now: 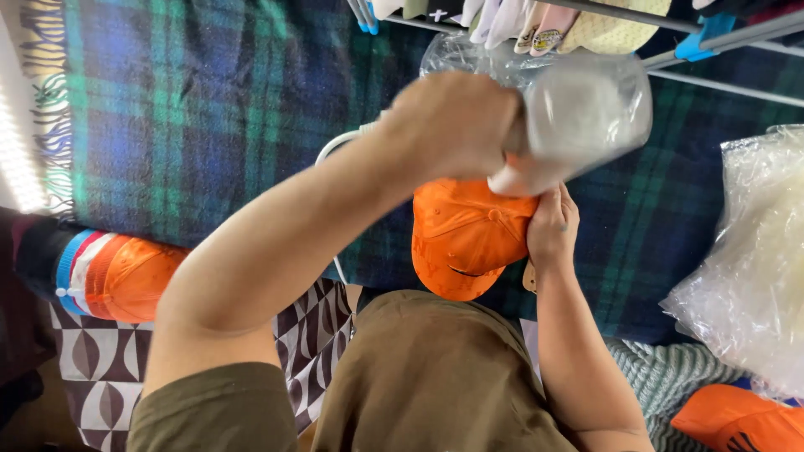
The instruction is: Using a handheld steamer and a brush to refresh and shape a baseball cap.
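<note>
The left hand is raised close to the camera, its fingers curled shut around the neck of a clear plastic bag; the fingertips themselves are hidden behind the back of the hand. The bag is blurred, and a pale shape shows inside it, too smeared to make out. Below it, the right hand grips the back edge of an orange cap, fingers folded over the rim where the bag's lower end meets the cap; whether the cap's edge is already inside the bag cannot be told. The cap hangs just above the person's lap, its brim pointing down toward the olive clothing.

A white cord or hanger loop is half hidden behind the left forearm. At the left edge lies a stack of caps, orange, white and blue, partly cut off. At the lower right corner another orange cap is cropped by the frame, beside a large crinkled clear plastic sack of pale contents. Along the top, a metal rack with blue clips holds light-coloured caps, only their lower parts visible.

Underneath everything spreads a blue and green plaid blanket with a fringe at the left, and a brown and white patterned cloth lies below.
</note>
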